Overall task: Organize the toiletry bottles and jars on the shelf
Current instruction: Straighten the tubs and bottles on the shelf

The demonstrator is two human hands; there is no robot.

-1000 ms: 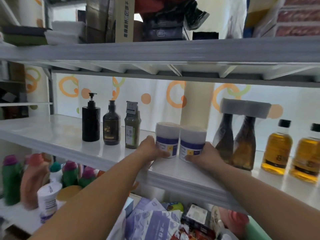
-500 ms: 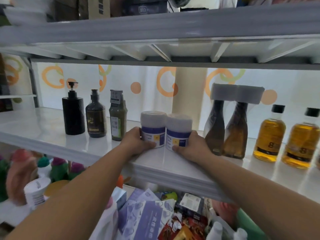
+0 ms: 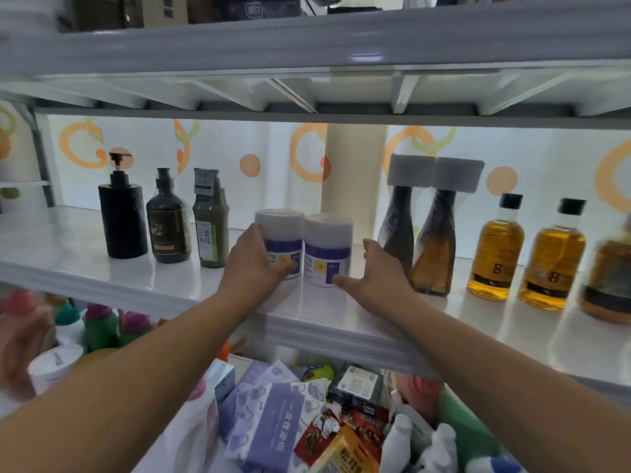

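White shelf [image 3: 102, 268] against a backdrop with orange rings, another shelf overhead. Row on it reads left to right: pump bottle [image 3: 123, 220], dark bottle [image 3: 169, 230], green bottle [image 3: 210, 233], two white jars, a wrapped pair of brown bottles [image 3: 421, 244], then amber bottles [image 3: 496, 257]. All are upright. Left hand [image 3: 254, 264] is wrapped round the left jar [image 3: 281, 227], thumb across its label. Right hand [image 3: 375, 278] is loose and spread: thumb tip touches the low front of the right jar [image 3: 329, 240], fingers just beside it, not closed round it. Jars stand side by side near the front edge, nearly touching, between the green bottle and the brown pair. My read: this shelf is mostly sorted and I'm squaring up the jars. What's left is probably letting go, maybe nudging them back in line with the bottles. Lower shelf's bottles and the clutter below look unsorted; can't tell if they're in scope.
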